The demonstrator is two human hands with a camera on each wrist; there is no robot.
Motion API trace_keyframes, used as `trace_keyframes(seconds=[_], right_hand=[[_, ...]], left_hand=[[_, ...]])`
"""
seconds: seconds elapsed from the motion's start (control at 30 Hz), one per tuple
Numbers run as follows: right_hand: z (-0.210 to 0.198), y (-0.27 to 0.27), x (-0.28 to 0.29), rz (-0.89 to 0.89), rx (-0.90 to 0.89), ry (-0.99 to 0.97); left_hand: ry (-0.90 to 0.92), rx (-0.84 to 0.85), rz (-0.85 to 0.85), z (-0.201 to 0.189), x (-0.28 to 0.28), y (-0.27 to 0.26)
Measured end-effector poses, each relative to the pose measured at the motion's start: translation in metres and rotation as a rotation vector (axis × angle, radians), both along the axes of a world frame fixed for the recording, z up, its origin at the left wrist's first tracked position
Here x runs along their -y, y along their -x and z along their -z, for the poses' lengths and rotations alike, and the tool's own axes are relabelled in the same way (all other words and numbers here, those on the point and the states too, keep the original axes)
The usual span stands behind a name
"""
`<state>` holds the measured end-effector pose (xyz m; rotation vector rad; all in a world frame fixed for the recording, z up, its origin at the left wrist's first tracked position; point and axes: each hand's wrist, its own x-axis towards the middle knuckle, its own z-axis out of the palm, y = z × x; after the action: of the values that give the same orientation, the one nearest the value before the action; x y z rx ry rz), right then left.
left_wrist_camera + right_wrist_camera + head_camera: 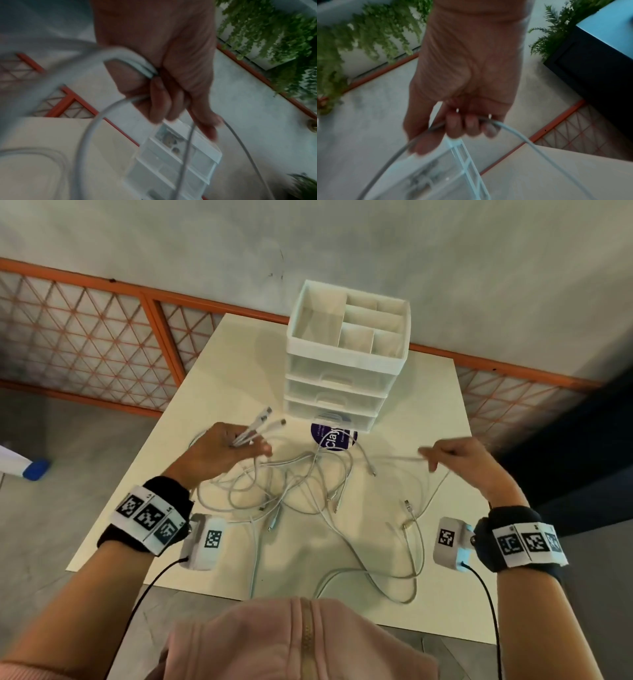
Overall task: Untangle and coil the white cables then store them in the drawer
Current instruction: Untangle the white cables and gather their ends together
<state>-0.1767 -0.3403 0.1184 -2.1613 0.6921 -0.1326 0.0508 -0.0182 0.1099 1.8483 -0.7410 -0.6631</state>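
Sorting the tangle in front of the drawer unit (346, 361)

The left hand (222, 453) grips several plug ends, pointing up toward the unit; the right hand (462, 460) pinches one strand, seemingly stretched leftward into the white cables (301, 487) heaped nearer the left hand. The drawers look closed, though blur leaves doubt.

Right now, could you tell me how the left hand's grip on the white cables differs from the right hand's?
The left hand holds several plug ends bunched together, fanning out toward the drawer unit; the right hand pinches a single cable along its length. The left hand sits over the left part of the tangle of white cables; the right hand is out to the tangle's right, its strand stretched toward the middle. Both are raised above the table, gripping white cable.
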Motion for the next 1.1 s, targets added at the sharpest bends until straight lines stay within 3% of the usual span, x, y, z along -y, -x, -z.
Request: trace_keyframes(seconds=[0.1, 0.17, 0.4, 0.47, 0.63, 0.77, 0.87, 0.93, 1.03, 1.1], right_hand=[[0.024, 0.000, -0.011, -0.198, -0.428, -0.046], [0.046, -0.004, -0.020, -0.255, -0.582, -0.089], [0.104, -0.023, -0.049, -0.489, -0.899, -0.098], [0.110, -0.035, -0.058, -0.466, -0.792, -0.085], [0.111, -0.078, -0.106, -0.218, -0.313, -0.051], [0.117, -0.097, -0.144, -0.327, -0.100, -0.147], [0.123, -0.101, -0.153, -0.370, -0.087, -0.179], [0.119, -0.104, -0.153, -0.442, -0.226, -0.221], [0.107, -0.109, -0.149, -0.526, -0.645, -0.221], [0.103, -0.109, -0.140, -0.505, -0.904, -0.116]], left_hand=[[-0.297, -0.096, 0.214, 0.007, -0.019, -0.006], [-0.404, -0.130, 0.241, 0.014, -0.024, -0.003], [-0.369, -0.130, 0.151, 0.017, -0.033, 0.009], [-0.365, -0.083, 0.130, 0.015, -0.035, 0.011], [-0.333, -0.049, 0.019, 0.018, -0.040, 0.016], [-0.315, -0.039, -0.022, 0.022, -0.045, 0.017], [-0.282, -0.033, -0.051, 0.026, -0.051, 0.016], [-0.272, -0.031, -0.059, 0.026, -0.054, 0.016], [-0.254, -0.039, -0.073, 0.028, -0.058, 0.016], [-0.257, -0.040, -0.075, 0.028, -0.060, 0.014]])
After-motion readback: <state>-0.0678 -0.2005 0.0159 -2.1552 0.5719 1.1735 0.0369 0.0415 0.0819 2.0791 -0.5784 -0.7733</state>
